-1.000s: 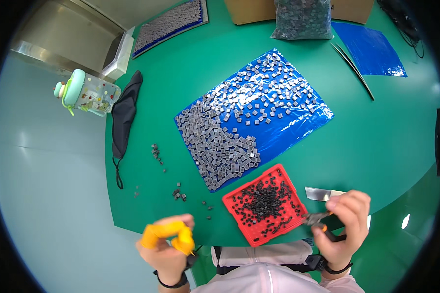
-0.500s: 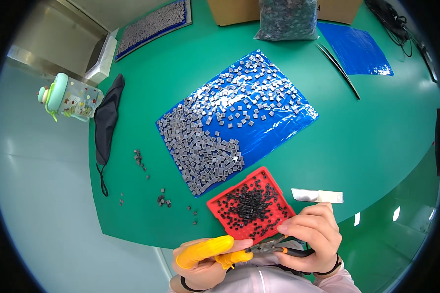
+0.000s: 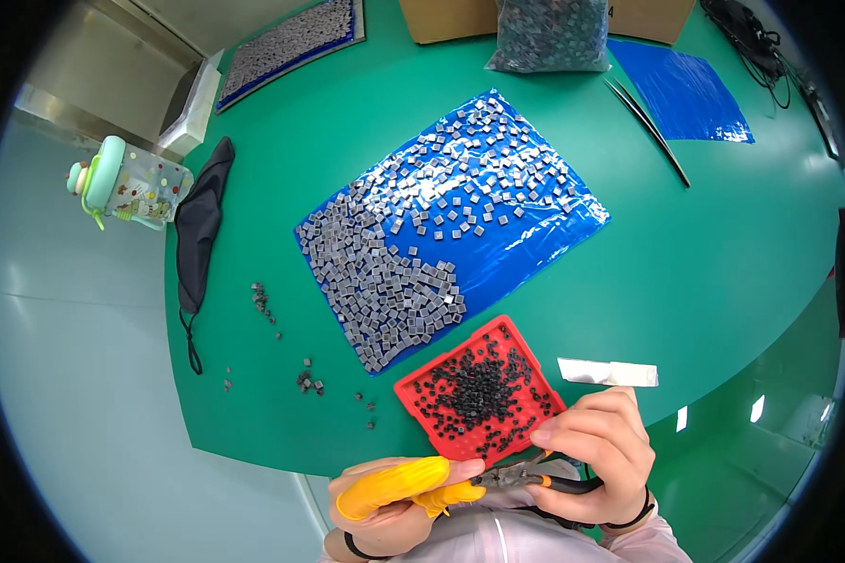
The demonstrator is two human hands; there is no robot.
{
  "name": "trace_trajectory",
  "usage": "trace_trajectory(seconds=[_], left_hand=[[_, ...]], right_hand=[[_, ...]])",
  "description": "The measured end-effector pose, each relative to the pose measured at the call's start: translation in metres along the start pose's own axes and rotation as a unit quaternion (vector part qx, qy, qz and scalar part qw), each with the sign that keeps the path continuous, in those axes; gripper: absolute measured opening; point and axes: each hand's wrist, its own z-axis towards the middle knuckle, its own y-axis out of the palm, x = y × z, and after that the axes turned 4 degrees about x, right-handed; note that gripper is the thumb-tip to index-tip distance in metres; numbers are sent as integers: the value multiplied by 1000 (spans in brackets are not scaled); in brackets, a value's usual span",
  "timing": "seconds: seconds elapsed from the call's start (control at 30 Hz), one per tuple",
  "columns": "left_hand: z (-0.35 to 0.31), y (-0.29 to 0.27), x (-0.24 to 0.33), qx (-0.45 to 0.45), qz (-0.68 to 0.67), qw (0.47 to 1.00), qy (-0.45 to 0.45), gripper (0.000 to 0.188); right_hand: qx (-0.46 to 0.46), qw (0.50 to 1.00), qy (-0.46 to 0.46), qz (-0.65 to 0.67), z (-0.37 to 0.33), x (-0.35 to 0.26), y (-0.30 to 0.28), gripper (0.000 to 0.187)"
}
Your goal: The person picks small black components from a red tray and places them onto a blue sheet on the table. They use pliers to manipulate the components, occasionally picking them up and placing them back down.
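Observation:
At the near edge of the table my right hand [image 3: 608, 455] is closed round a pair of pliers [image 3: 509, 476] with black and orange handles. Their metal jaws point left, toward my left hand [image 3: 385, 511]. Yellow finger cots cover the thumb and a finger of that hand, which pinches a small dark piece [image 3: 477, 480] at the jaw tips; its exact shape is too small to tell. Just beyond both hands lies a red tray [image 3: 413, 402] with many small black parts [image 3: 480, 389] heaped in its middle.
A blue sheet [image 3: 498, 272] covered with small grey square pieces [image 3: 376, 281] lies beyond the tray. Loose dark pieces [image 3: 310, 383] are scattered left. A blade-like strip [image 3: 608, 372] lies right; tweezers [image 3: 650, 131], a filled plastic bag [image 3: 549, 38] and a bottle [image 3: 141, 186] stand farther off.
The whole view has shifted slightly, so the table things appear a little higher and farther left. Both hands keep their grip and nearly the same place.

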Motion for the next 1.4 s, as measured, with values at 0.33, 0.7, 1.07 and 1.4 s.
trace_trajectory(seconds=[0.33,0.7,1.07,1.4], left_hand=[[-10,8,-18,79,-29,994,75,33],[18,5,5,-46,-10,998,43,25],[24,-3,-21,-195,-64,975,85,28],[30,12,-4,-20,-176,983,38,24]], right_hand=[[3,1000,-9,13,-2,2,-3,45],[24,999,-22,18,-1,0,-2,44],[15,999,-29,-30,5,-13,5,44],[33,999,-12,-9,4,4,6,46]])
